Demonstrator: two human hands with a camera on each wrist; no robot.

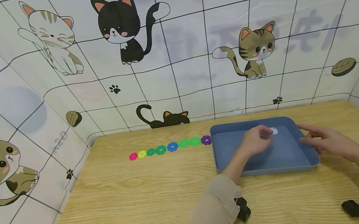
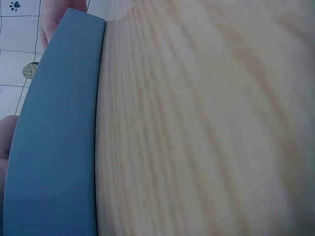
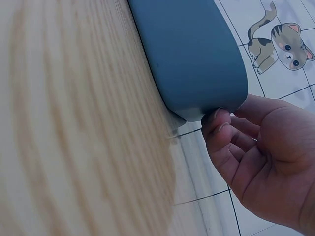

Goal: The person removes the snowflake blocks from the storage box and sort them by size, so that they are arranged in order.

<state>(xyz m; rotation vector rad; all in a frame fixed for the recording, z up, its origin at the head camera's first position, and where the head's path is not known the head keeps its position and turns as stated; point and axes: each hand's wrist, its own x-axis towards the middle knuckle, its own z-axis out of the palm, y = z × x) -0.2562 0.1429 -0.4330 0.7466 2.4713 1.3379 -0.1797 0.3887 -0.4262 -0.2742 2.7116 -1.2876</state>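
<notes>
A blue rectangular tray (image 1: 265,171) stands on the wooden table. Over its inside reaches my left hand (image 1: 256,140), index finger and thumb apart and bent. Right at that index fingertip is a white notched disc (image 1: 274,131), flower-shaped; whether they touch is hard to tell. My right hand (image 1: 328,140) holds the tray's right side, with thumb and index finger over the rim. In the right wrist view, curled fingertips (image 3: 220,129) of this hand press against the outside of the tray wall (image 3: 197,59). The left wrist view shows mostly the tray's front wall (image 2: 59,128).
Left of the tray, a row of notched discs runs along the back of the table (image 1: 127,205): pink (image 1: 133,156), yellow (image 1: 141,154), greens (image 1: 160,149), blue (image 1: 172,146), and purple (image 1: 206,140) against the tray. Behind stands a cat-patterned wall covering (image 1: 191,78).
</notes>
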